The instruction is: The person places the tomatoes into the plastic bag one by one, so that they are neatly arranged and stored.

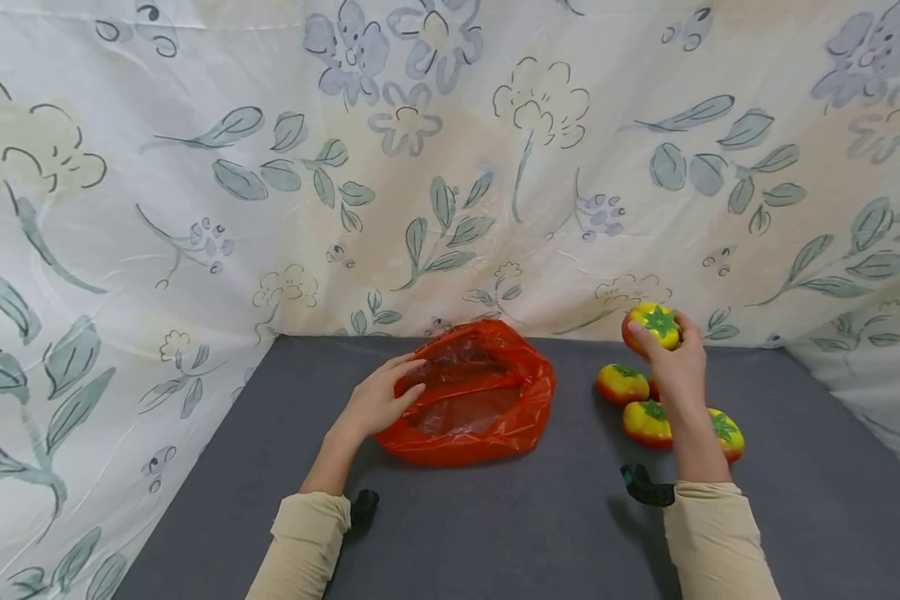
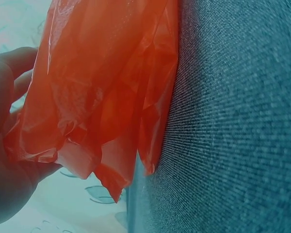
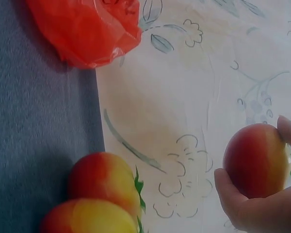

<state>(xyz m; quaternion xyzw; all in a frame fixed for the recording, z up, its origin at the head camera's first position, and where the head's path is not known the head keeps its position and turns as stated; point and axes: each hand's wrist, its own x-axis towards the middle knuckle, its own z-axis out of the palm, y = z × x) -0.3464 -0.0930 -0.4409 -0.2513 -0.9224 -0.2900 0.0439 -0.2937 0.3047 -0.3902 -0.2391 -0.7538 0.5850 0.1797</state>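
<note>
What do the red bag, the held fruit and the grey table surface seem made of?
Red bag: thin, glossy plastic film, by its creases and translucent patches. Held fruit: perhaps moulded plastic or foam, given its smooth, satiny skin; real fruit isn't ruled out. Grey table surface: probably matt woven cloth, from its fine ribs.

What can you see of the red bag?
The red bag looks like thin, glossy, crinkled plastic, partly see-through, with illegible dark marks near its far rim. It rests on the dark gray surface, its wide mouth open toward the head camera, no contents visible. The left hand touches it at the left rim.
</note>
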